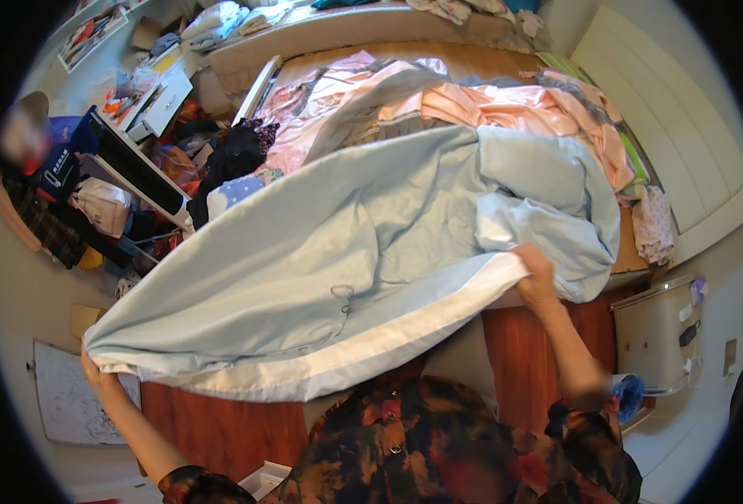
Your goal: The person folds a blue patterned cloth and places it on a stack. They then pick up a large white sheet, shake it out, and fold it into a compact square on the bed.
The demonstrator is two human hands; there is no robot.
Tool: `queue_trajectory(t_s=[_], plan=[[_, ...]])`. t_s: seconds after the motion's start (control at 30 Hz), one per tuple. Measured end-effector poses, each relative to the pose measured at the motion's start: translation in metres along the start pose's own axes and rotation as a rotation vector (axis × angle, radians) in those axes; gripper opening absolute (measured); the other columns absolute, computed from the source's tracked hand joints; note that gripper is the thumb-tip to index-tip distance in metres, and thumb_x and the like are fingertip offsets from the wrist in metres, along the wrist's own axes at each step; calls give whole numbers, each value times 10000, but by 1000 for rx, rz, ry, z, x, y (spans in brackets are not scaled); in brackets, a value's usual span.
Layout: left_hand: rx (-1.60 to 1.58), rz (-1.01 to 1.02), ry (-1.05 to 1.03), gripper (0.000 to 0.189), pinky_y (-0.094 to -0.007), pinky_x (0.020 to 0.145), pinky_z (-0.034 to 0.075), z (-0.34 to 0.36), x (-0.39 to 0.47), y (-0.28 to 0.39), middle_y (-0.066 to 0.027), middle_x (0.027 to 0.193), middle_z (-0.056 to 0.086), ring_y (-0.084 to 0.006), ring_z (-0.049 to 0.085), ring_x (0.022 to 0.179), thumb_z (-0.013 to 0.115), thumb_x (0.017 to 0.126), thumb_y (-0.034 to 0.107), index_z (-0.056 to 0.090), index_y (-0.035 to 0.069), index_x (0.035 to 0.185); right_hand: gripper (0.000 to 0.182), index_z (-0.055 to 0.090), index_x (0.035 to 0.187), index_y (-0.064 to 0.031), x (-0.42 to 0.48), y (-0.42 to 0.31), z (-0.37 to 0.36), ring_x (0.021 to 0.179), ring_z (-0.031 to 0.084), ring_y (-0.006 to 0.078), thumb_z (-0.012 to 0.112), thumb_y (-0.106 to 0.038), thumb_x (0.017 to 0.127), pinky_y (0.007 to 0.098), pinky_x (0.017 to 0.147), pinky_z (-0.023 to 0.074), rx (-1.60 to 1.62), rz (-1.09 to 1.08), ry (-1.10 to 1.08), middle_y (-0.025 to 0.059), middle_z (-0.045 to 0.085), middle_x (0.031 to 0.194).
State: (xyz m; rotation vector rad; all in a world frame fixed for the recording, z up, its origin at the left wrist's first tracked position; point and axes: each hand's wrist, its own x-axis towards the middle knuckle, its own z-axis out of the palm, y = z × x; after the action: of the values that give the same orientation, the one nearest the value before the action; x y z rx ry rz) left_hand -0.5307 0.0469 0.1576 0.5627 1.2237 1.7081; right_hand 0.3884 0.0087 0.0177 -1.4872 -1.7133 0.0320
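Note:
A large pale blue-green fabric piece with a white border, perhaps a curtain or bed cover [308, 246], is stretched out before me. At its far left end, my left hand [97, 368] grips a gathered corner, the fingers partly hidden by the cloth. My right hand [535, 274] is closed on the white edge at the right. Beyond it, the cloth lies folded and bunched on the bed. A thin dark cord or loose thread [345, 299] hangs on the fabric's middle. Crumpled peach satin bedding with grey trim [491, 107] lies behind the cloth.
A wooden bed board [491, 57] shows at the back, with a cream headboard [655, 107] at right. Open drawers [163, 104], black clothing [236, 151] and bags crowd the left. A whiteboard [75, 397] stands lower left; a beige cabinet [648, 334] stands lower right above the reddish wood floor [220, 422].

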Motion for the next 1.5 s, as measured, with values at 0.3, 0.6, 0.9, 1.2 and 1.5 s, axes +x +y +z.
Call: queue_trajectory(t_s=[0.3, 0.6, 0.9, 1.2, 1.5], plan=[[135, 201, 92, 413, -479, 936, 562, -61, -77, 83, -190, 1125, 685, -339, 671, 985, 543, 1017, 379, 624, -7, 1139, 166, 652, 914, -43, 39, 56, -3, 891, 612, 403, 627, 11, 759, 442, 778, 504, -179, -27, -474, 176, 641, 960], [84, 105, 298, 408, -542, 942, 552, -60, -96, 105, -185, 1144, 684, -371, 661, 1033, 518, 1029, 362, 620, -8, 1168, 56, 636, 713, -41, 77, 57, 107, 945, 601, 302, 625, -53, 766, 419, 778, 522, -444, -362, -262, 109, 545, 1438], [20, 85, 278, 352, -546, 896, 576, -92, -78, 98, -180, 1089, 691, -364, 674, 990, 540, 1016, 334, 627, 6, 1110, 70, 650, 790, -18, 129, 86, 174, 926, 643, 367, 598, 25, 807, 450, 836, 550, -291, -121, -463, 157, 633, 1171], [203, 406, 183, 345, -499, 930, 565, -147, -61, 89, -165, 1083, 689, -324, 669, 1012, 528, 1033, 324, 620, 2, 1115, 209, 680, 984, 7, 138, -3, -35, 900, 661, 289, 579, 24, 802, 356, 809, 502, 12, -5, 168, 144, 681, 944], [154, 215, 363, 365, -473, 853, 570, -78, -22, 60, -200, 1089, 684, -352, 676, 1000, 584, 1011, 305, 622, -32, 1146, 236, 708, 1088, 31, 105, -11, -131, 972, 664, 153, 571, 1, 898, 296, 885, 510, 183, 242, 237, 68, 739, 1047]])
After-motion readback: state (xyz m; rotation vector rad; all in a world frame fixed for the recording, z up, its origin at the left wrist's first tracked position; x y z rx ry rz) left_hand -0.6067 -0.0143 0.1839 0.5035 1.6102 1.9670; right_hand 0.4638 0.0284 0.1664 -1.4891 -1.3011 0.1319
